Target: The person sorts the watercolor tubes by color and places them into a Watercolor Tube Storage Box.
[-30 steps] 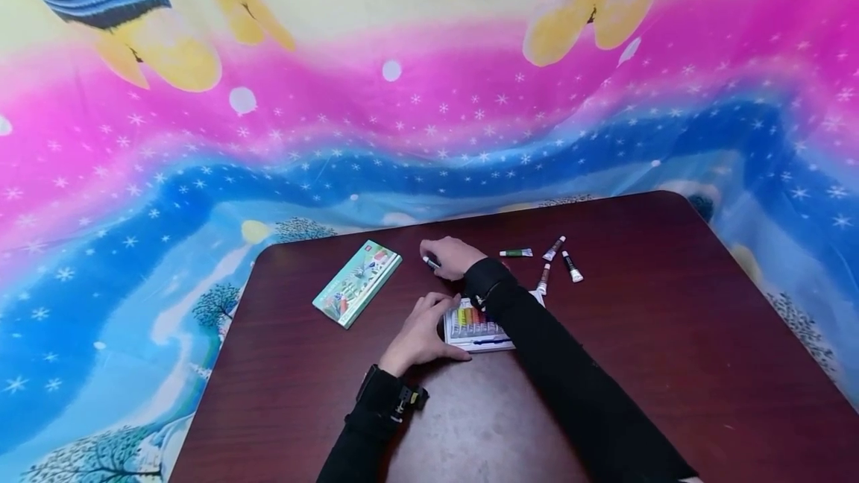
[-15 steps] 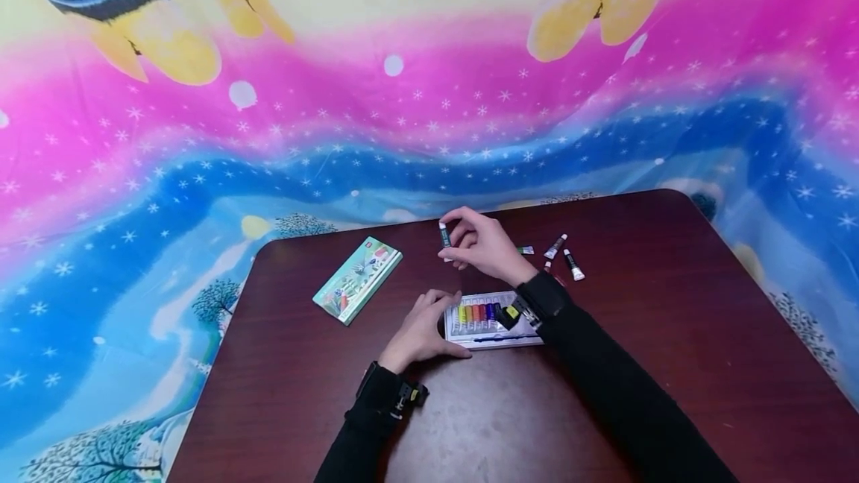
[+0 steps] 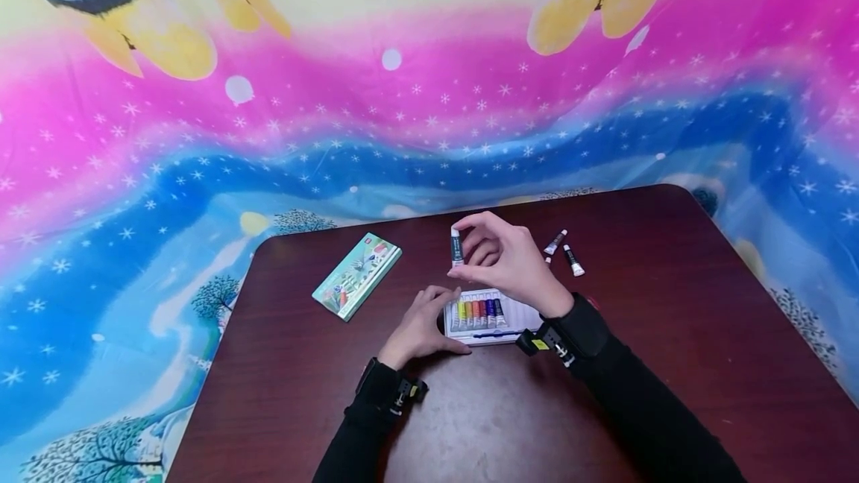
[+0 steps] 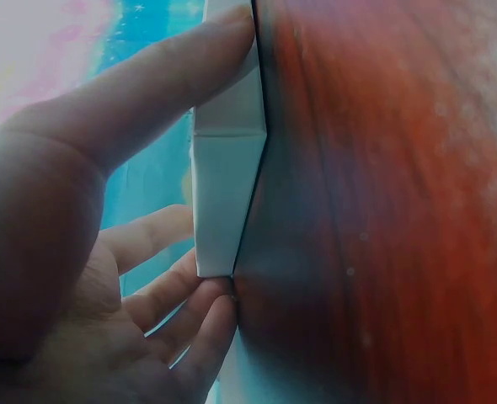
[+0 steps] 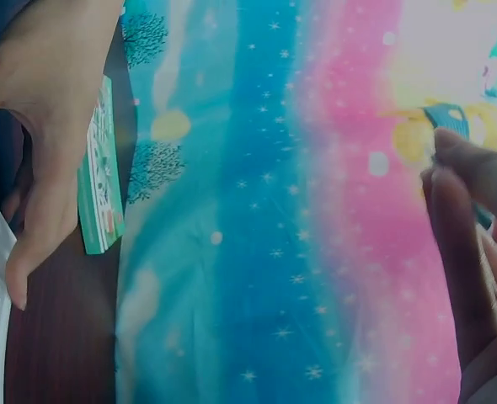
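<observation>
Right hand (image 3: 513, 263) pinching tube (image 3: 457, 248) by its ends mid-frame, just above tray (image 3: 520, 315) in frame, left hand (image 3: 416, 328) gripping tray's left end; looks like loading, next move probably calls for laying tube flat in tray.

I see a dark red-brown table (image 3: 671, 334) before me, its wood grain glossy and its far corners rounded. Beyond the table's far edge and down both its sides I see a printed cloth (image 3: 429, 125), softly rippled. Just above the table's far edge, a blue band (image 3: 403, 162) sprinkled with white snowflakes gives way to a pink band (image 3: 429, 43), then cream higher up. I make out a leafy tree print (image 3: 215, 300) left of the table and yellow-legged figures (image 3: 584, 13) high above it. A pale sheen (image 3: 463, 423) glows on the table's near part.
</observation>
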Motion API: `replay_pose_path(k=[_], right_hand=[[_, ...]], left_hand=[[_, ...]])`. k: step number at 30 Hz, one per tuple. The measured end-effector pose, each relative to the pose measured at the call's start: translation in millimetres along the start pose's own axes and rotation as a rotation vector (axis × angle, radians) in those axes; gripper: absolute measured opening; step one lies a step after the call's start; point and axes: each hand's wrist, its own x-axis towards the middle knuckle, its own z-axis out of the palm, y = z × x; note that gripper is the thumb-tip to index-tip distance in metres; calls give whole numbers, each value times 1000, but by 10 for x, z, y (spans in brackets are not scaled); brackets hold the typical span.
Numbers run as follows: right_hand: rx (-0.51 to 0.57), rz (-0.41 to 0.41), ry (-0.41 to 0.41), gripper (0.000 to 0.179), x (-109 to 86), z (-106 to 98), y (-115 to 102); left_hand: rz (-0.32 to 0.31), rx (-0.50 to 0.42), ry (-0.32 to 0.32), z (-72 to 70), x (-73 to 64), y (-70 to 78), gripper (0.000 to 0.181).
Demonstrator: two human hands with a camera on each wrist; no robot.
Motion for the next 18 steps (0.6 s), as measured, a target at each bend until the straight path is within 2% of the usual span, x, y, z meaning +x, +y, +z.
replay_pose_path(k=[6,14,18], right_hand=[[-101,-47,27,56,-66,-14,-93],[-113,-48,38,55,-117,-18,-83],[-120,-24,33,56,-162,-33,-32]], left_hand=[[4,-9,3,-4,-5,12,103],[16,7,9,-10,4,10,103],[2,18,0,-2,16,10,104]])
